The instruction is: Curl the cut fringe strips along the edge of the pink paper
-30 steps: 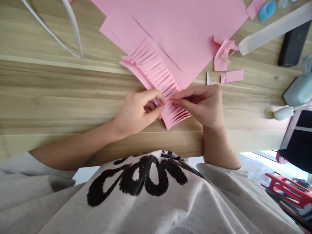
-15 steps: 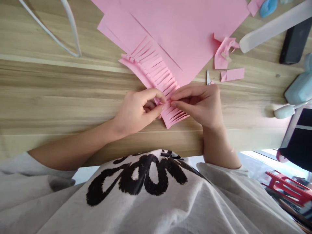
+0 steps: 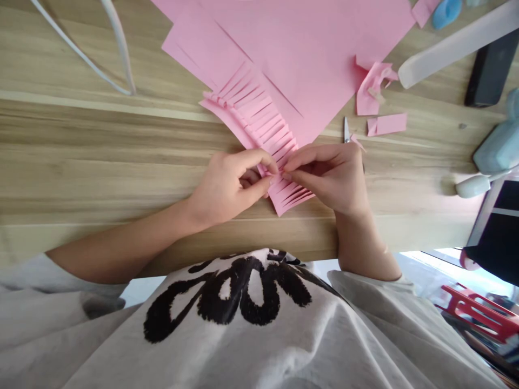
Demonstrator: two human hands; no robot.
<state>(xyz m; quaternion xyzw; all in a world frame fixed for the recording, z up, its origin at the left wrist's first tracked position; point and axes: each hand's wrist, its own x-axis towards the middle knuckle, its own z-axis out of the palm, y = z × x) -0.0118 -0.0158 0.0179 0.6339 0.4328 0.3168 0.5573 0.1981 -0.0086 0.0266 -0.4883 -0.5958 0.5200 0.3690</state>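
A pink paper strip [image 3: 265, 123], cut into a fringe of narrow slits, lies slantwise on the wooden table. Along its upper part the fringe ends are curled over toward the left edge; near my body the slits lie flat. My left hand [image 3: 241, 183] pinches the strip's left side between thumb and forefinger. From the other side my right hand [image 3: 330, 173] pinches a fringe piece, its fingertips almost meeting those of the left. The exact piece between the fingertips is hidden.
Large pink sheets [image 3: 324, 59] lie beyond the strip. Rightward are a crumpled pink scrap [image 3: 371, 89], a small pink rectangle [image 3: 387, 124], a scissors tip [image 3: 346, 129], a white bar-shaped object [image 3: 454, 46] and a black object [image 3: 492, 70]. A white cable [image 3: 119, 43] loops at upper left.
Both hands stay pinched at the strip, their fingertips slightly closer together. The strip has shifted a little toward my body, and a small pink scrap by the scissors has moved.
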